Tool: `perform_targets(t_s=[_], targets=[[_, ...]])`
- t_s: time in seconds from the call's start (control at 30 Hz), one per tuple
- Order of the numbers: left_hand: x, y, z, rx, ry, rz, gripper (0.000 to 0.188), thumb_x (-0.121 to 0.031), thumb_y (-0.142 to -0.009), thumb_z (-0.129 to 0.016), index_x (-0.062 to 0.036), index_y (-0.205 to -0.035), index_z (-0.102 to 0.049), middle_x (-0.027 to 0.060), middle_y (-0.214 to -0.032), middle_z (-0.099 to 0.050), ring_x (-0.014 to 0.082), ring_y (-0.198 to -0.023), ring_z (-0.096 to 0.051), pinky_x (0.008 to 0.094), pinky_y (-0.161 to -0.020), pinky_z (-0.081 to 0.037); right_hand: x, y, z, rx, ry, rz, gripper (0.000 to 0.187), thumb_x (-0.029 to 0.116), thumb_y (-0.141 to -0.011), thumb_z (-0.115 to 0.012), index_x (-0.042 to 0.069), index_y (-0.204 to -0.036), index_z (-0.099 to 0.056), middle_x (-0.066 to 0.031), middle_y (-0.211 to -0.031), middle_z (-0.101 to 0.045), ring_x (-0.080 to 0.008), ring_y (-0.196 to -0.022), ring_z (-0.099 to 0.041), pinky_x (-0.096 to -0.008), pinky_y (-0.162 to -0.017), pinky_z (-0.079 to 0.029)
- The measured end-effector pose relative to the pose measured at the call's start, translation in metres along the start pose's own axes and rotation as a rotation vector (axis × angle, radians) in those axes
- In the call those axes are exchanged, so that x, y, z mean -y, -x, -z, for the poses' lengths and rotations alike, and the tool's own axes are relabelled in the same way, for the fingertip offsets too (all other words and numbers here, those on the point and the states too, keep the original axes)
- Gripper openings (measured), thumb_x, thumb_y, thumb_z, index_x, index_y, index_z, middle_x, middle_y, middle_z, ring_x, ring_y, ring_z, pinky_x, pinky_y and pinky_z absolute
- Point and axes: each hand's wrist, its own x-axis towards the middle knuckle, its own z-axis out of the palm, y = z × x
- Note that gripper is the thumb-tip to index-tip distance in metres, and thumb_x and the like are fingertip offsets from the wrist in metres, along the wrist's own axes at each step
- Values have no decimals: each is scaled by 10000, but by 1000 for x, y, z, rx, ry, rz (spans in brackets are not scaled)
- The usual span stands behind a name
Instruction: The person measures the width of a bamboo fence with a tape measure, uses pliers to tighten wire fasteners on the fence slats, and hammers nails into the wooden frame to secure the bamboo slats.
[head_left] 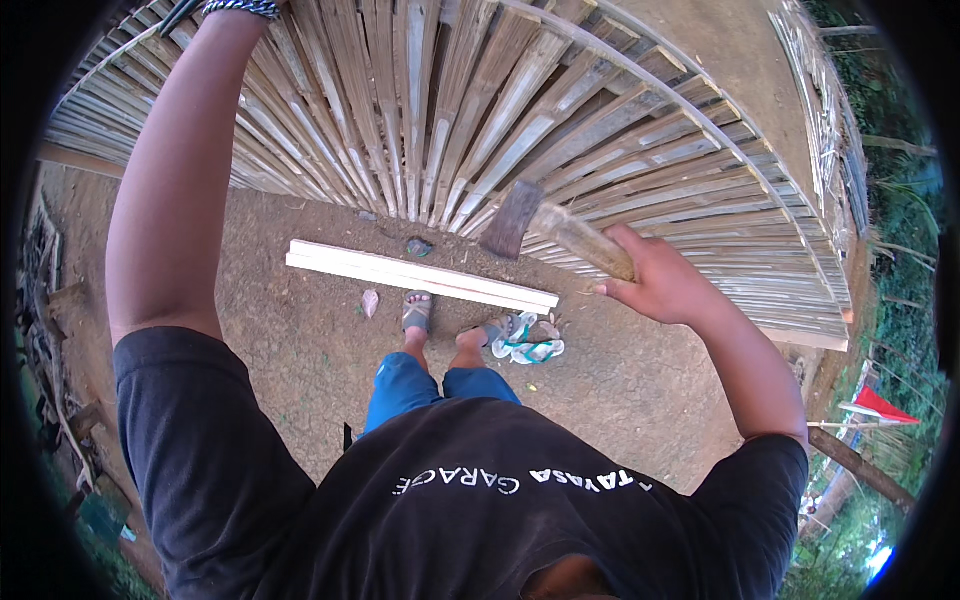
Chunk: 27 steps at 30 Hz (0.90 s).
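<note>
A black shirt (470, 500) is seen at six o'clock; at three, a hatchet (575, 234), best aimed clear of feet (417, 312), is gripped by the right hand (662, 278); the left hand cannot be judged.

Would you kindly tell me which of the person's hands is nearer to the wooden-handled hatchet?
Right. The right hand grips the hatchet near its handle's end. The left forearm reaches up, well left of it, its hand beyond the picture's upper edge.

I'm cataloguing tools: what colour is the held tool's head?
The tool's head is dark brown; head view.
</note>
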Motion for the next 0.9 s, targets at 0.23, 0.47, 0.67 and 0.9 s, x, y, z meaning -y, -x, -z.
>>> perform_targets(t_s=[0.23,0.47,0.67,0.9], targets=[[4,3,3,-5,-16,-1,178,-253,-882,-615,-85,-874,-674,169,-830,-678,385,-836,-659,497,-734,-505,25,-9,54,-216,-133,-49,451,289,-911,-709,46,-1258,-556,-191,-1021,-695,-336,-940,-682,-454,-837,-516],[2,1,0,7,-5,0,185,-255,-890,-604,-82,-875,-670,172,-830,-675,387,-836,-656,499,-732,-502,29,0,62,-165,-53,-49,480,283,-923,-708,69,-1328,-567,-184,-1045,-696,-277,-947,-682,-409,-859,-526],[4,0,-1,-3,1,-14,189,-257,-889,-603,-80,-884,-667,171,-843,-677,390,-844,-654,497,-738,-502,25,4,55,-203,34,69,449,251,-927,-703,96,-1331,-582,-130,-1102,-718,-286,-972,-691,-429,-877,-529],[5,1,-3,-25,19,-44,181,-248,-883,-602,-80,-882,-669,170,-837,-676,384,-846,-656,495,-743,-504,17,4,40,-258,-59,2,544,278,-911,-723,77,-1387,-557,-191,-1219,-686,-332,-1110,-670,-431,-985,-504]])
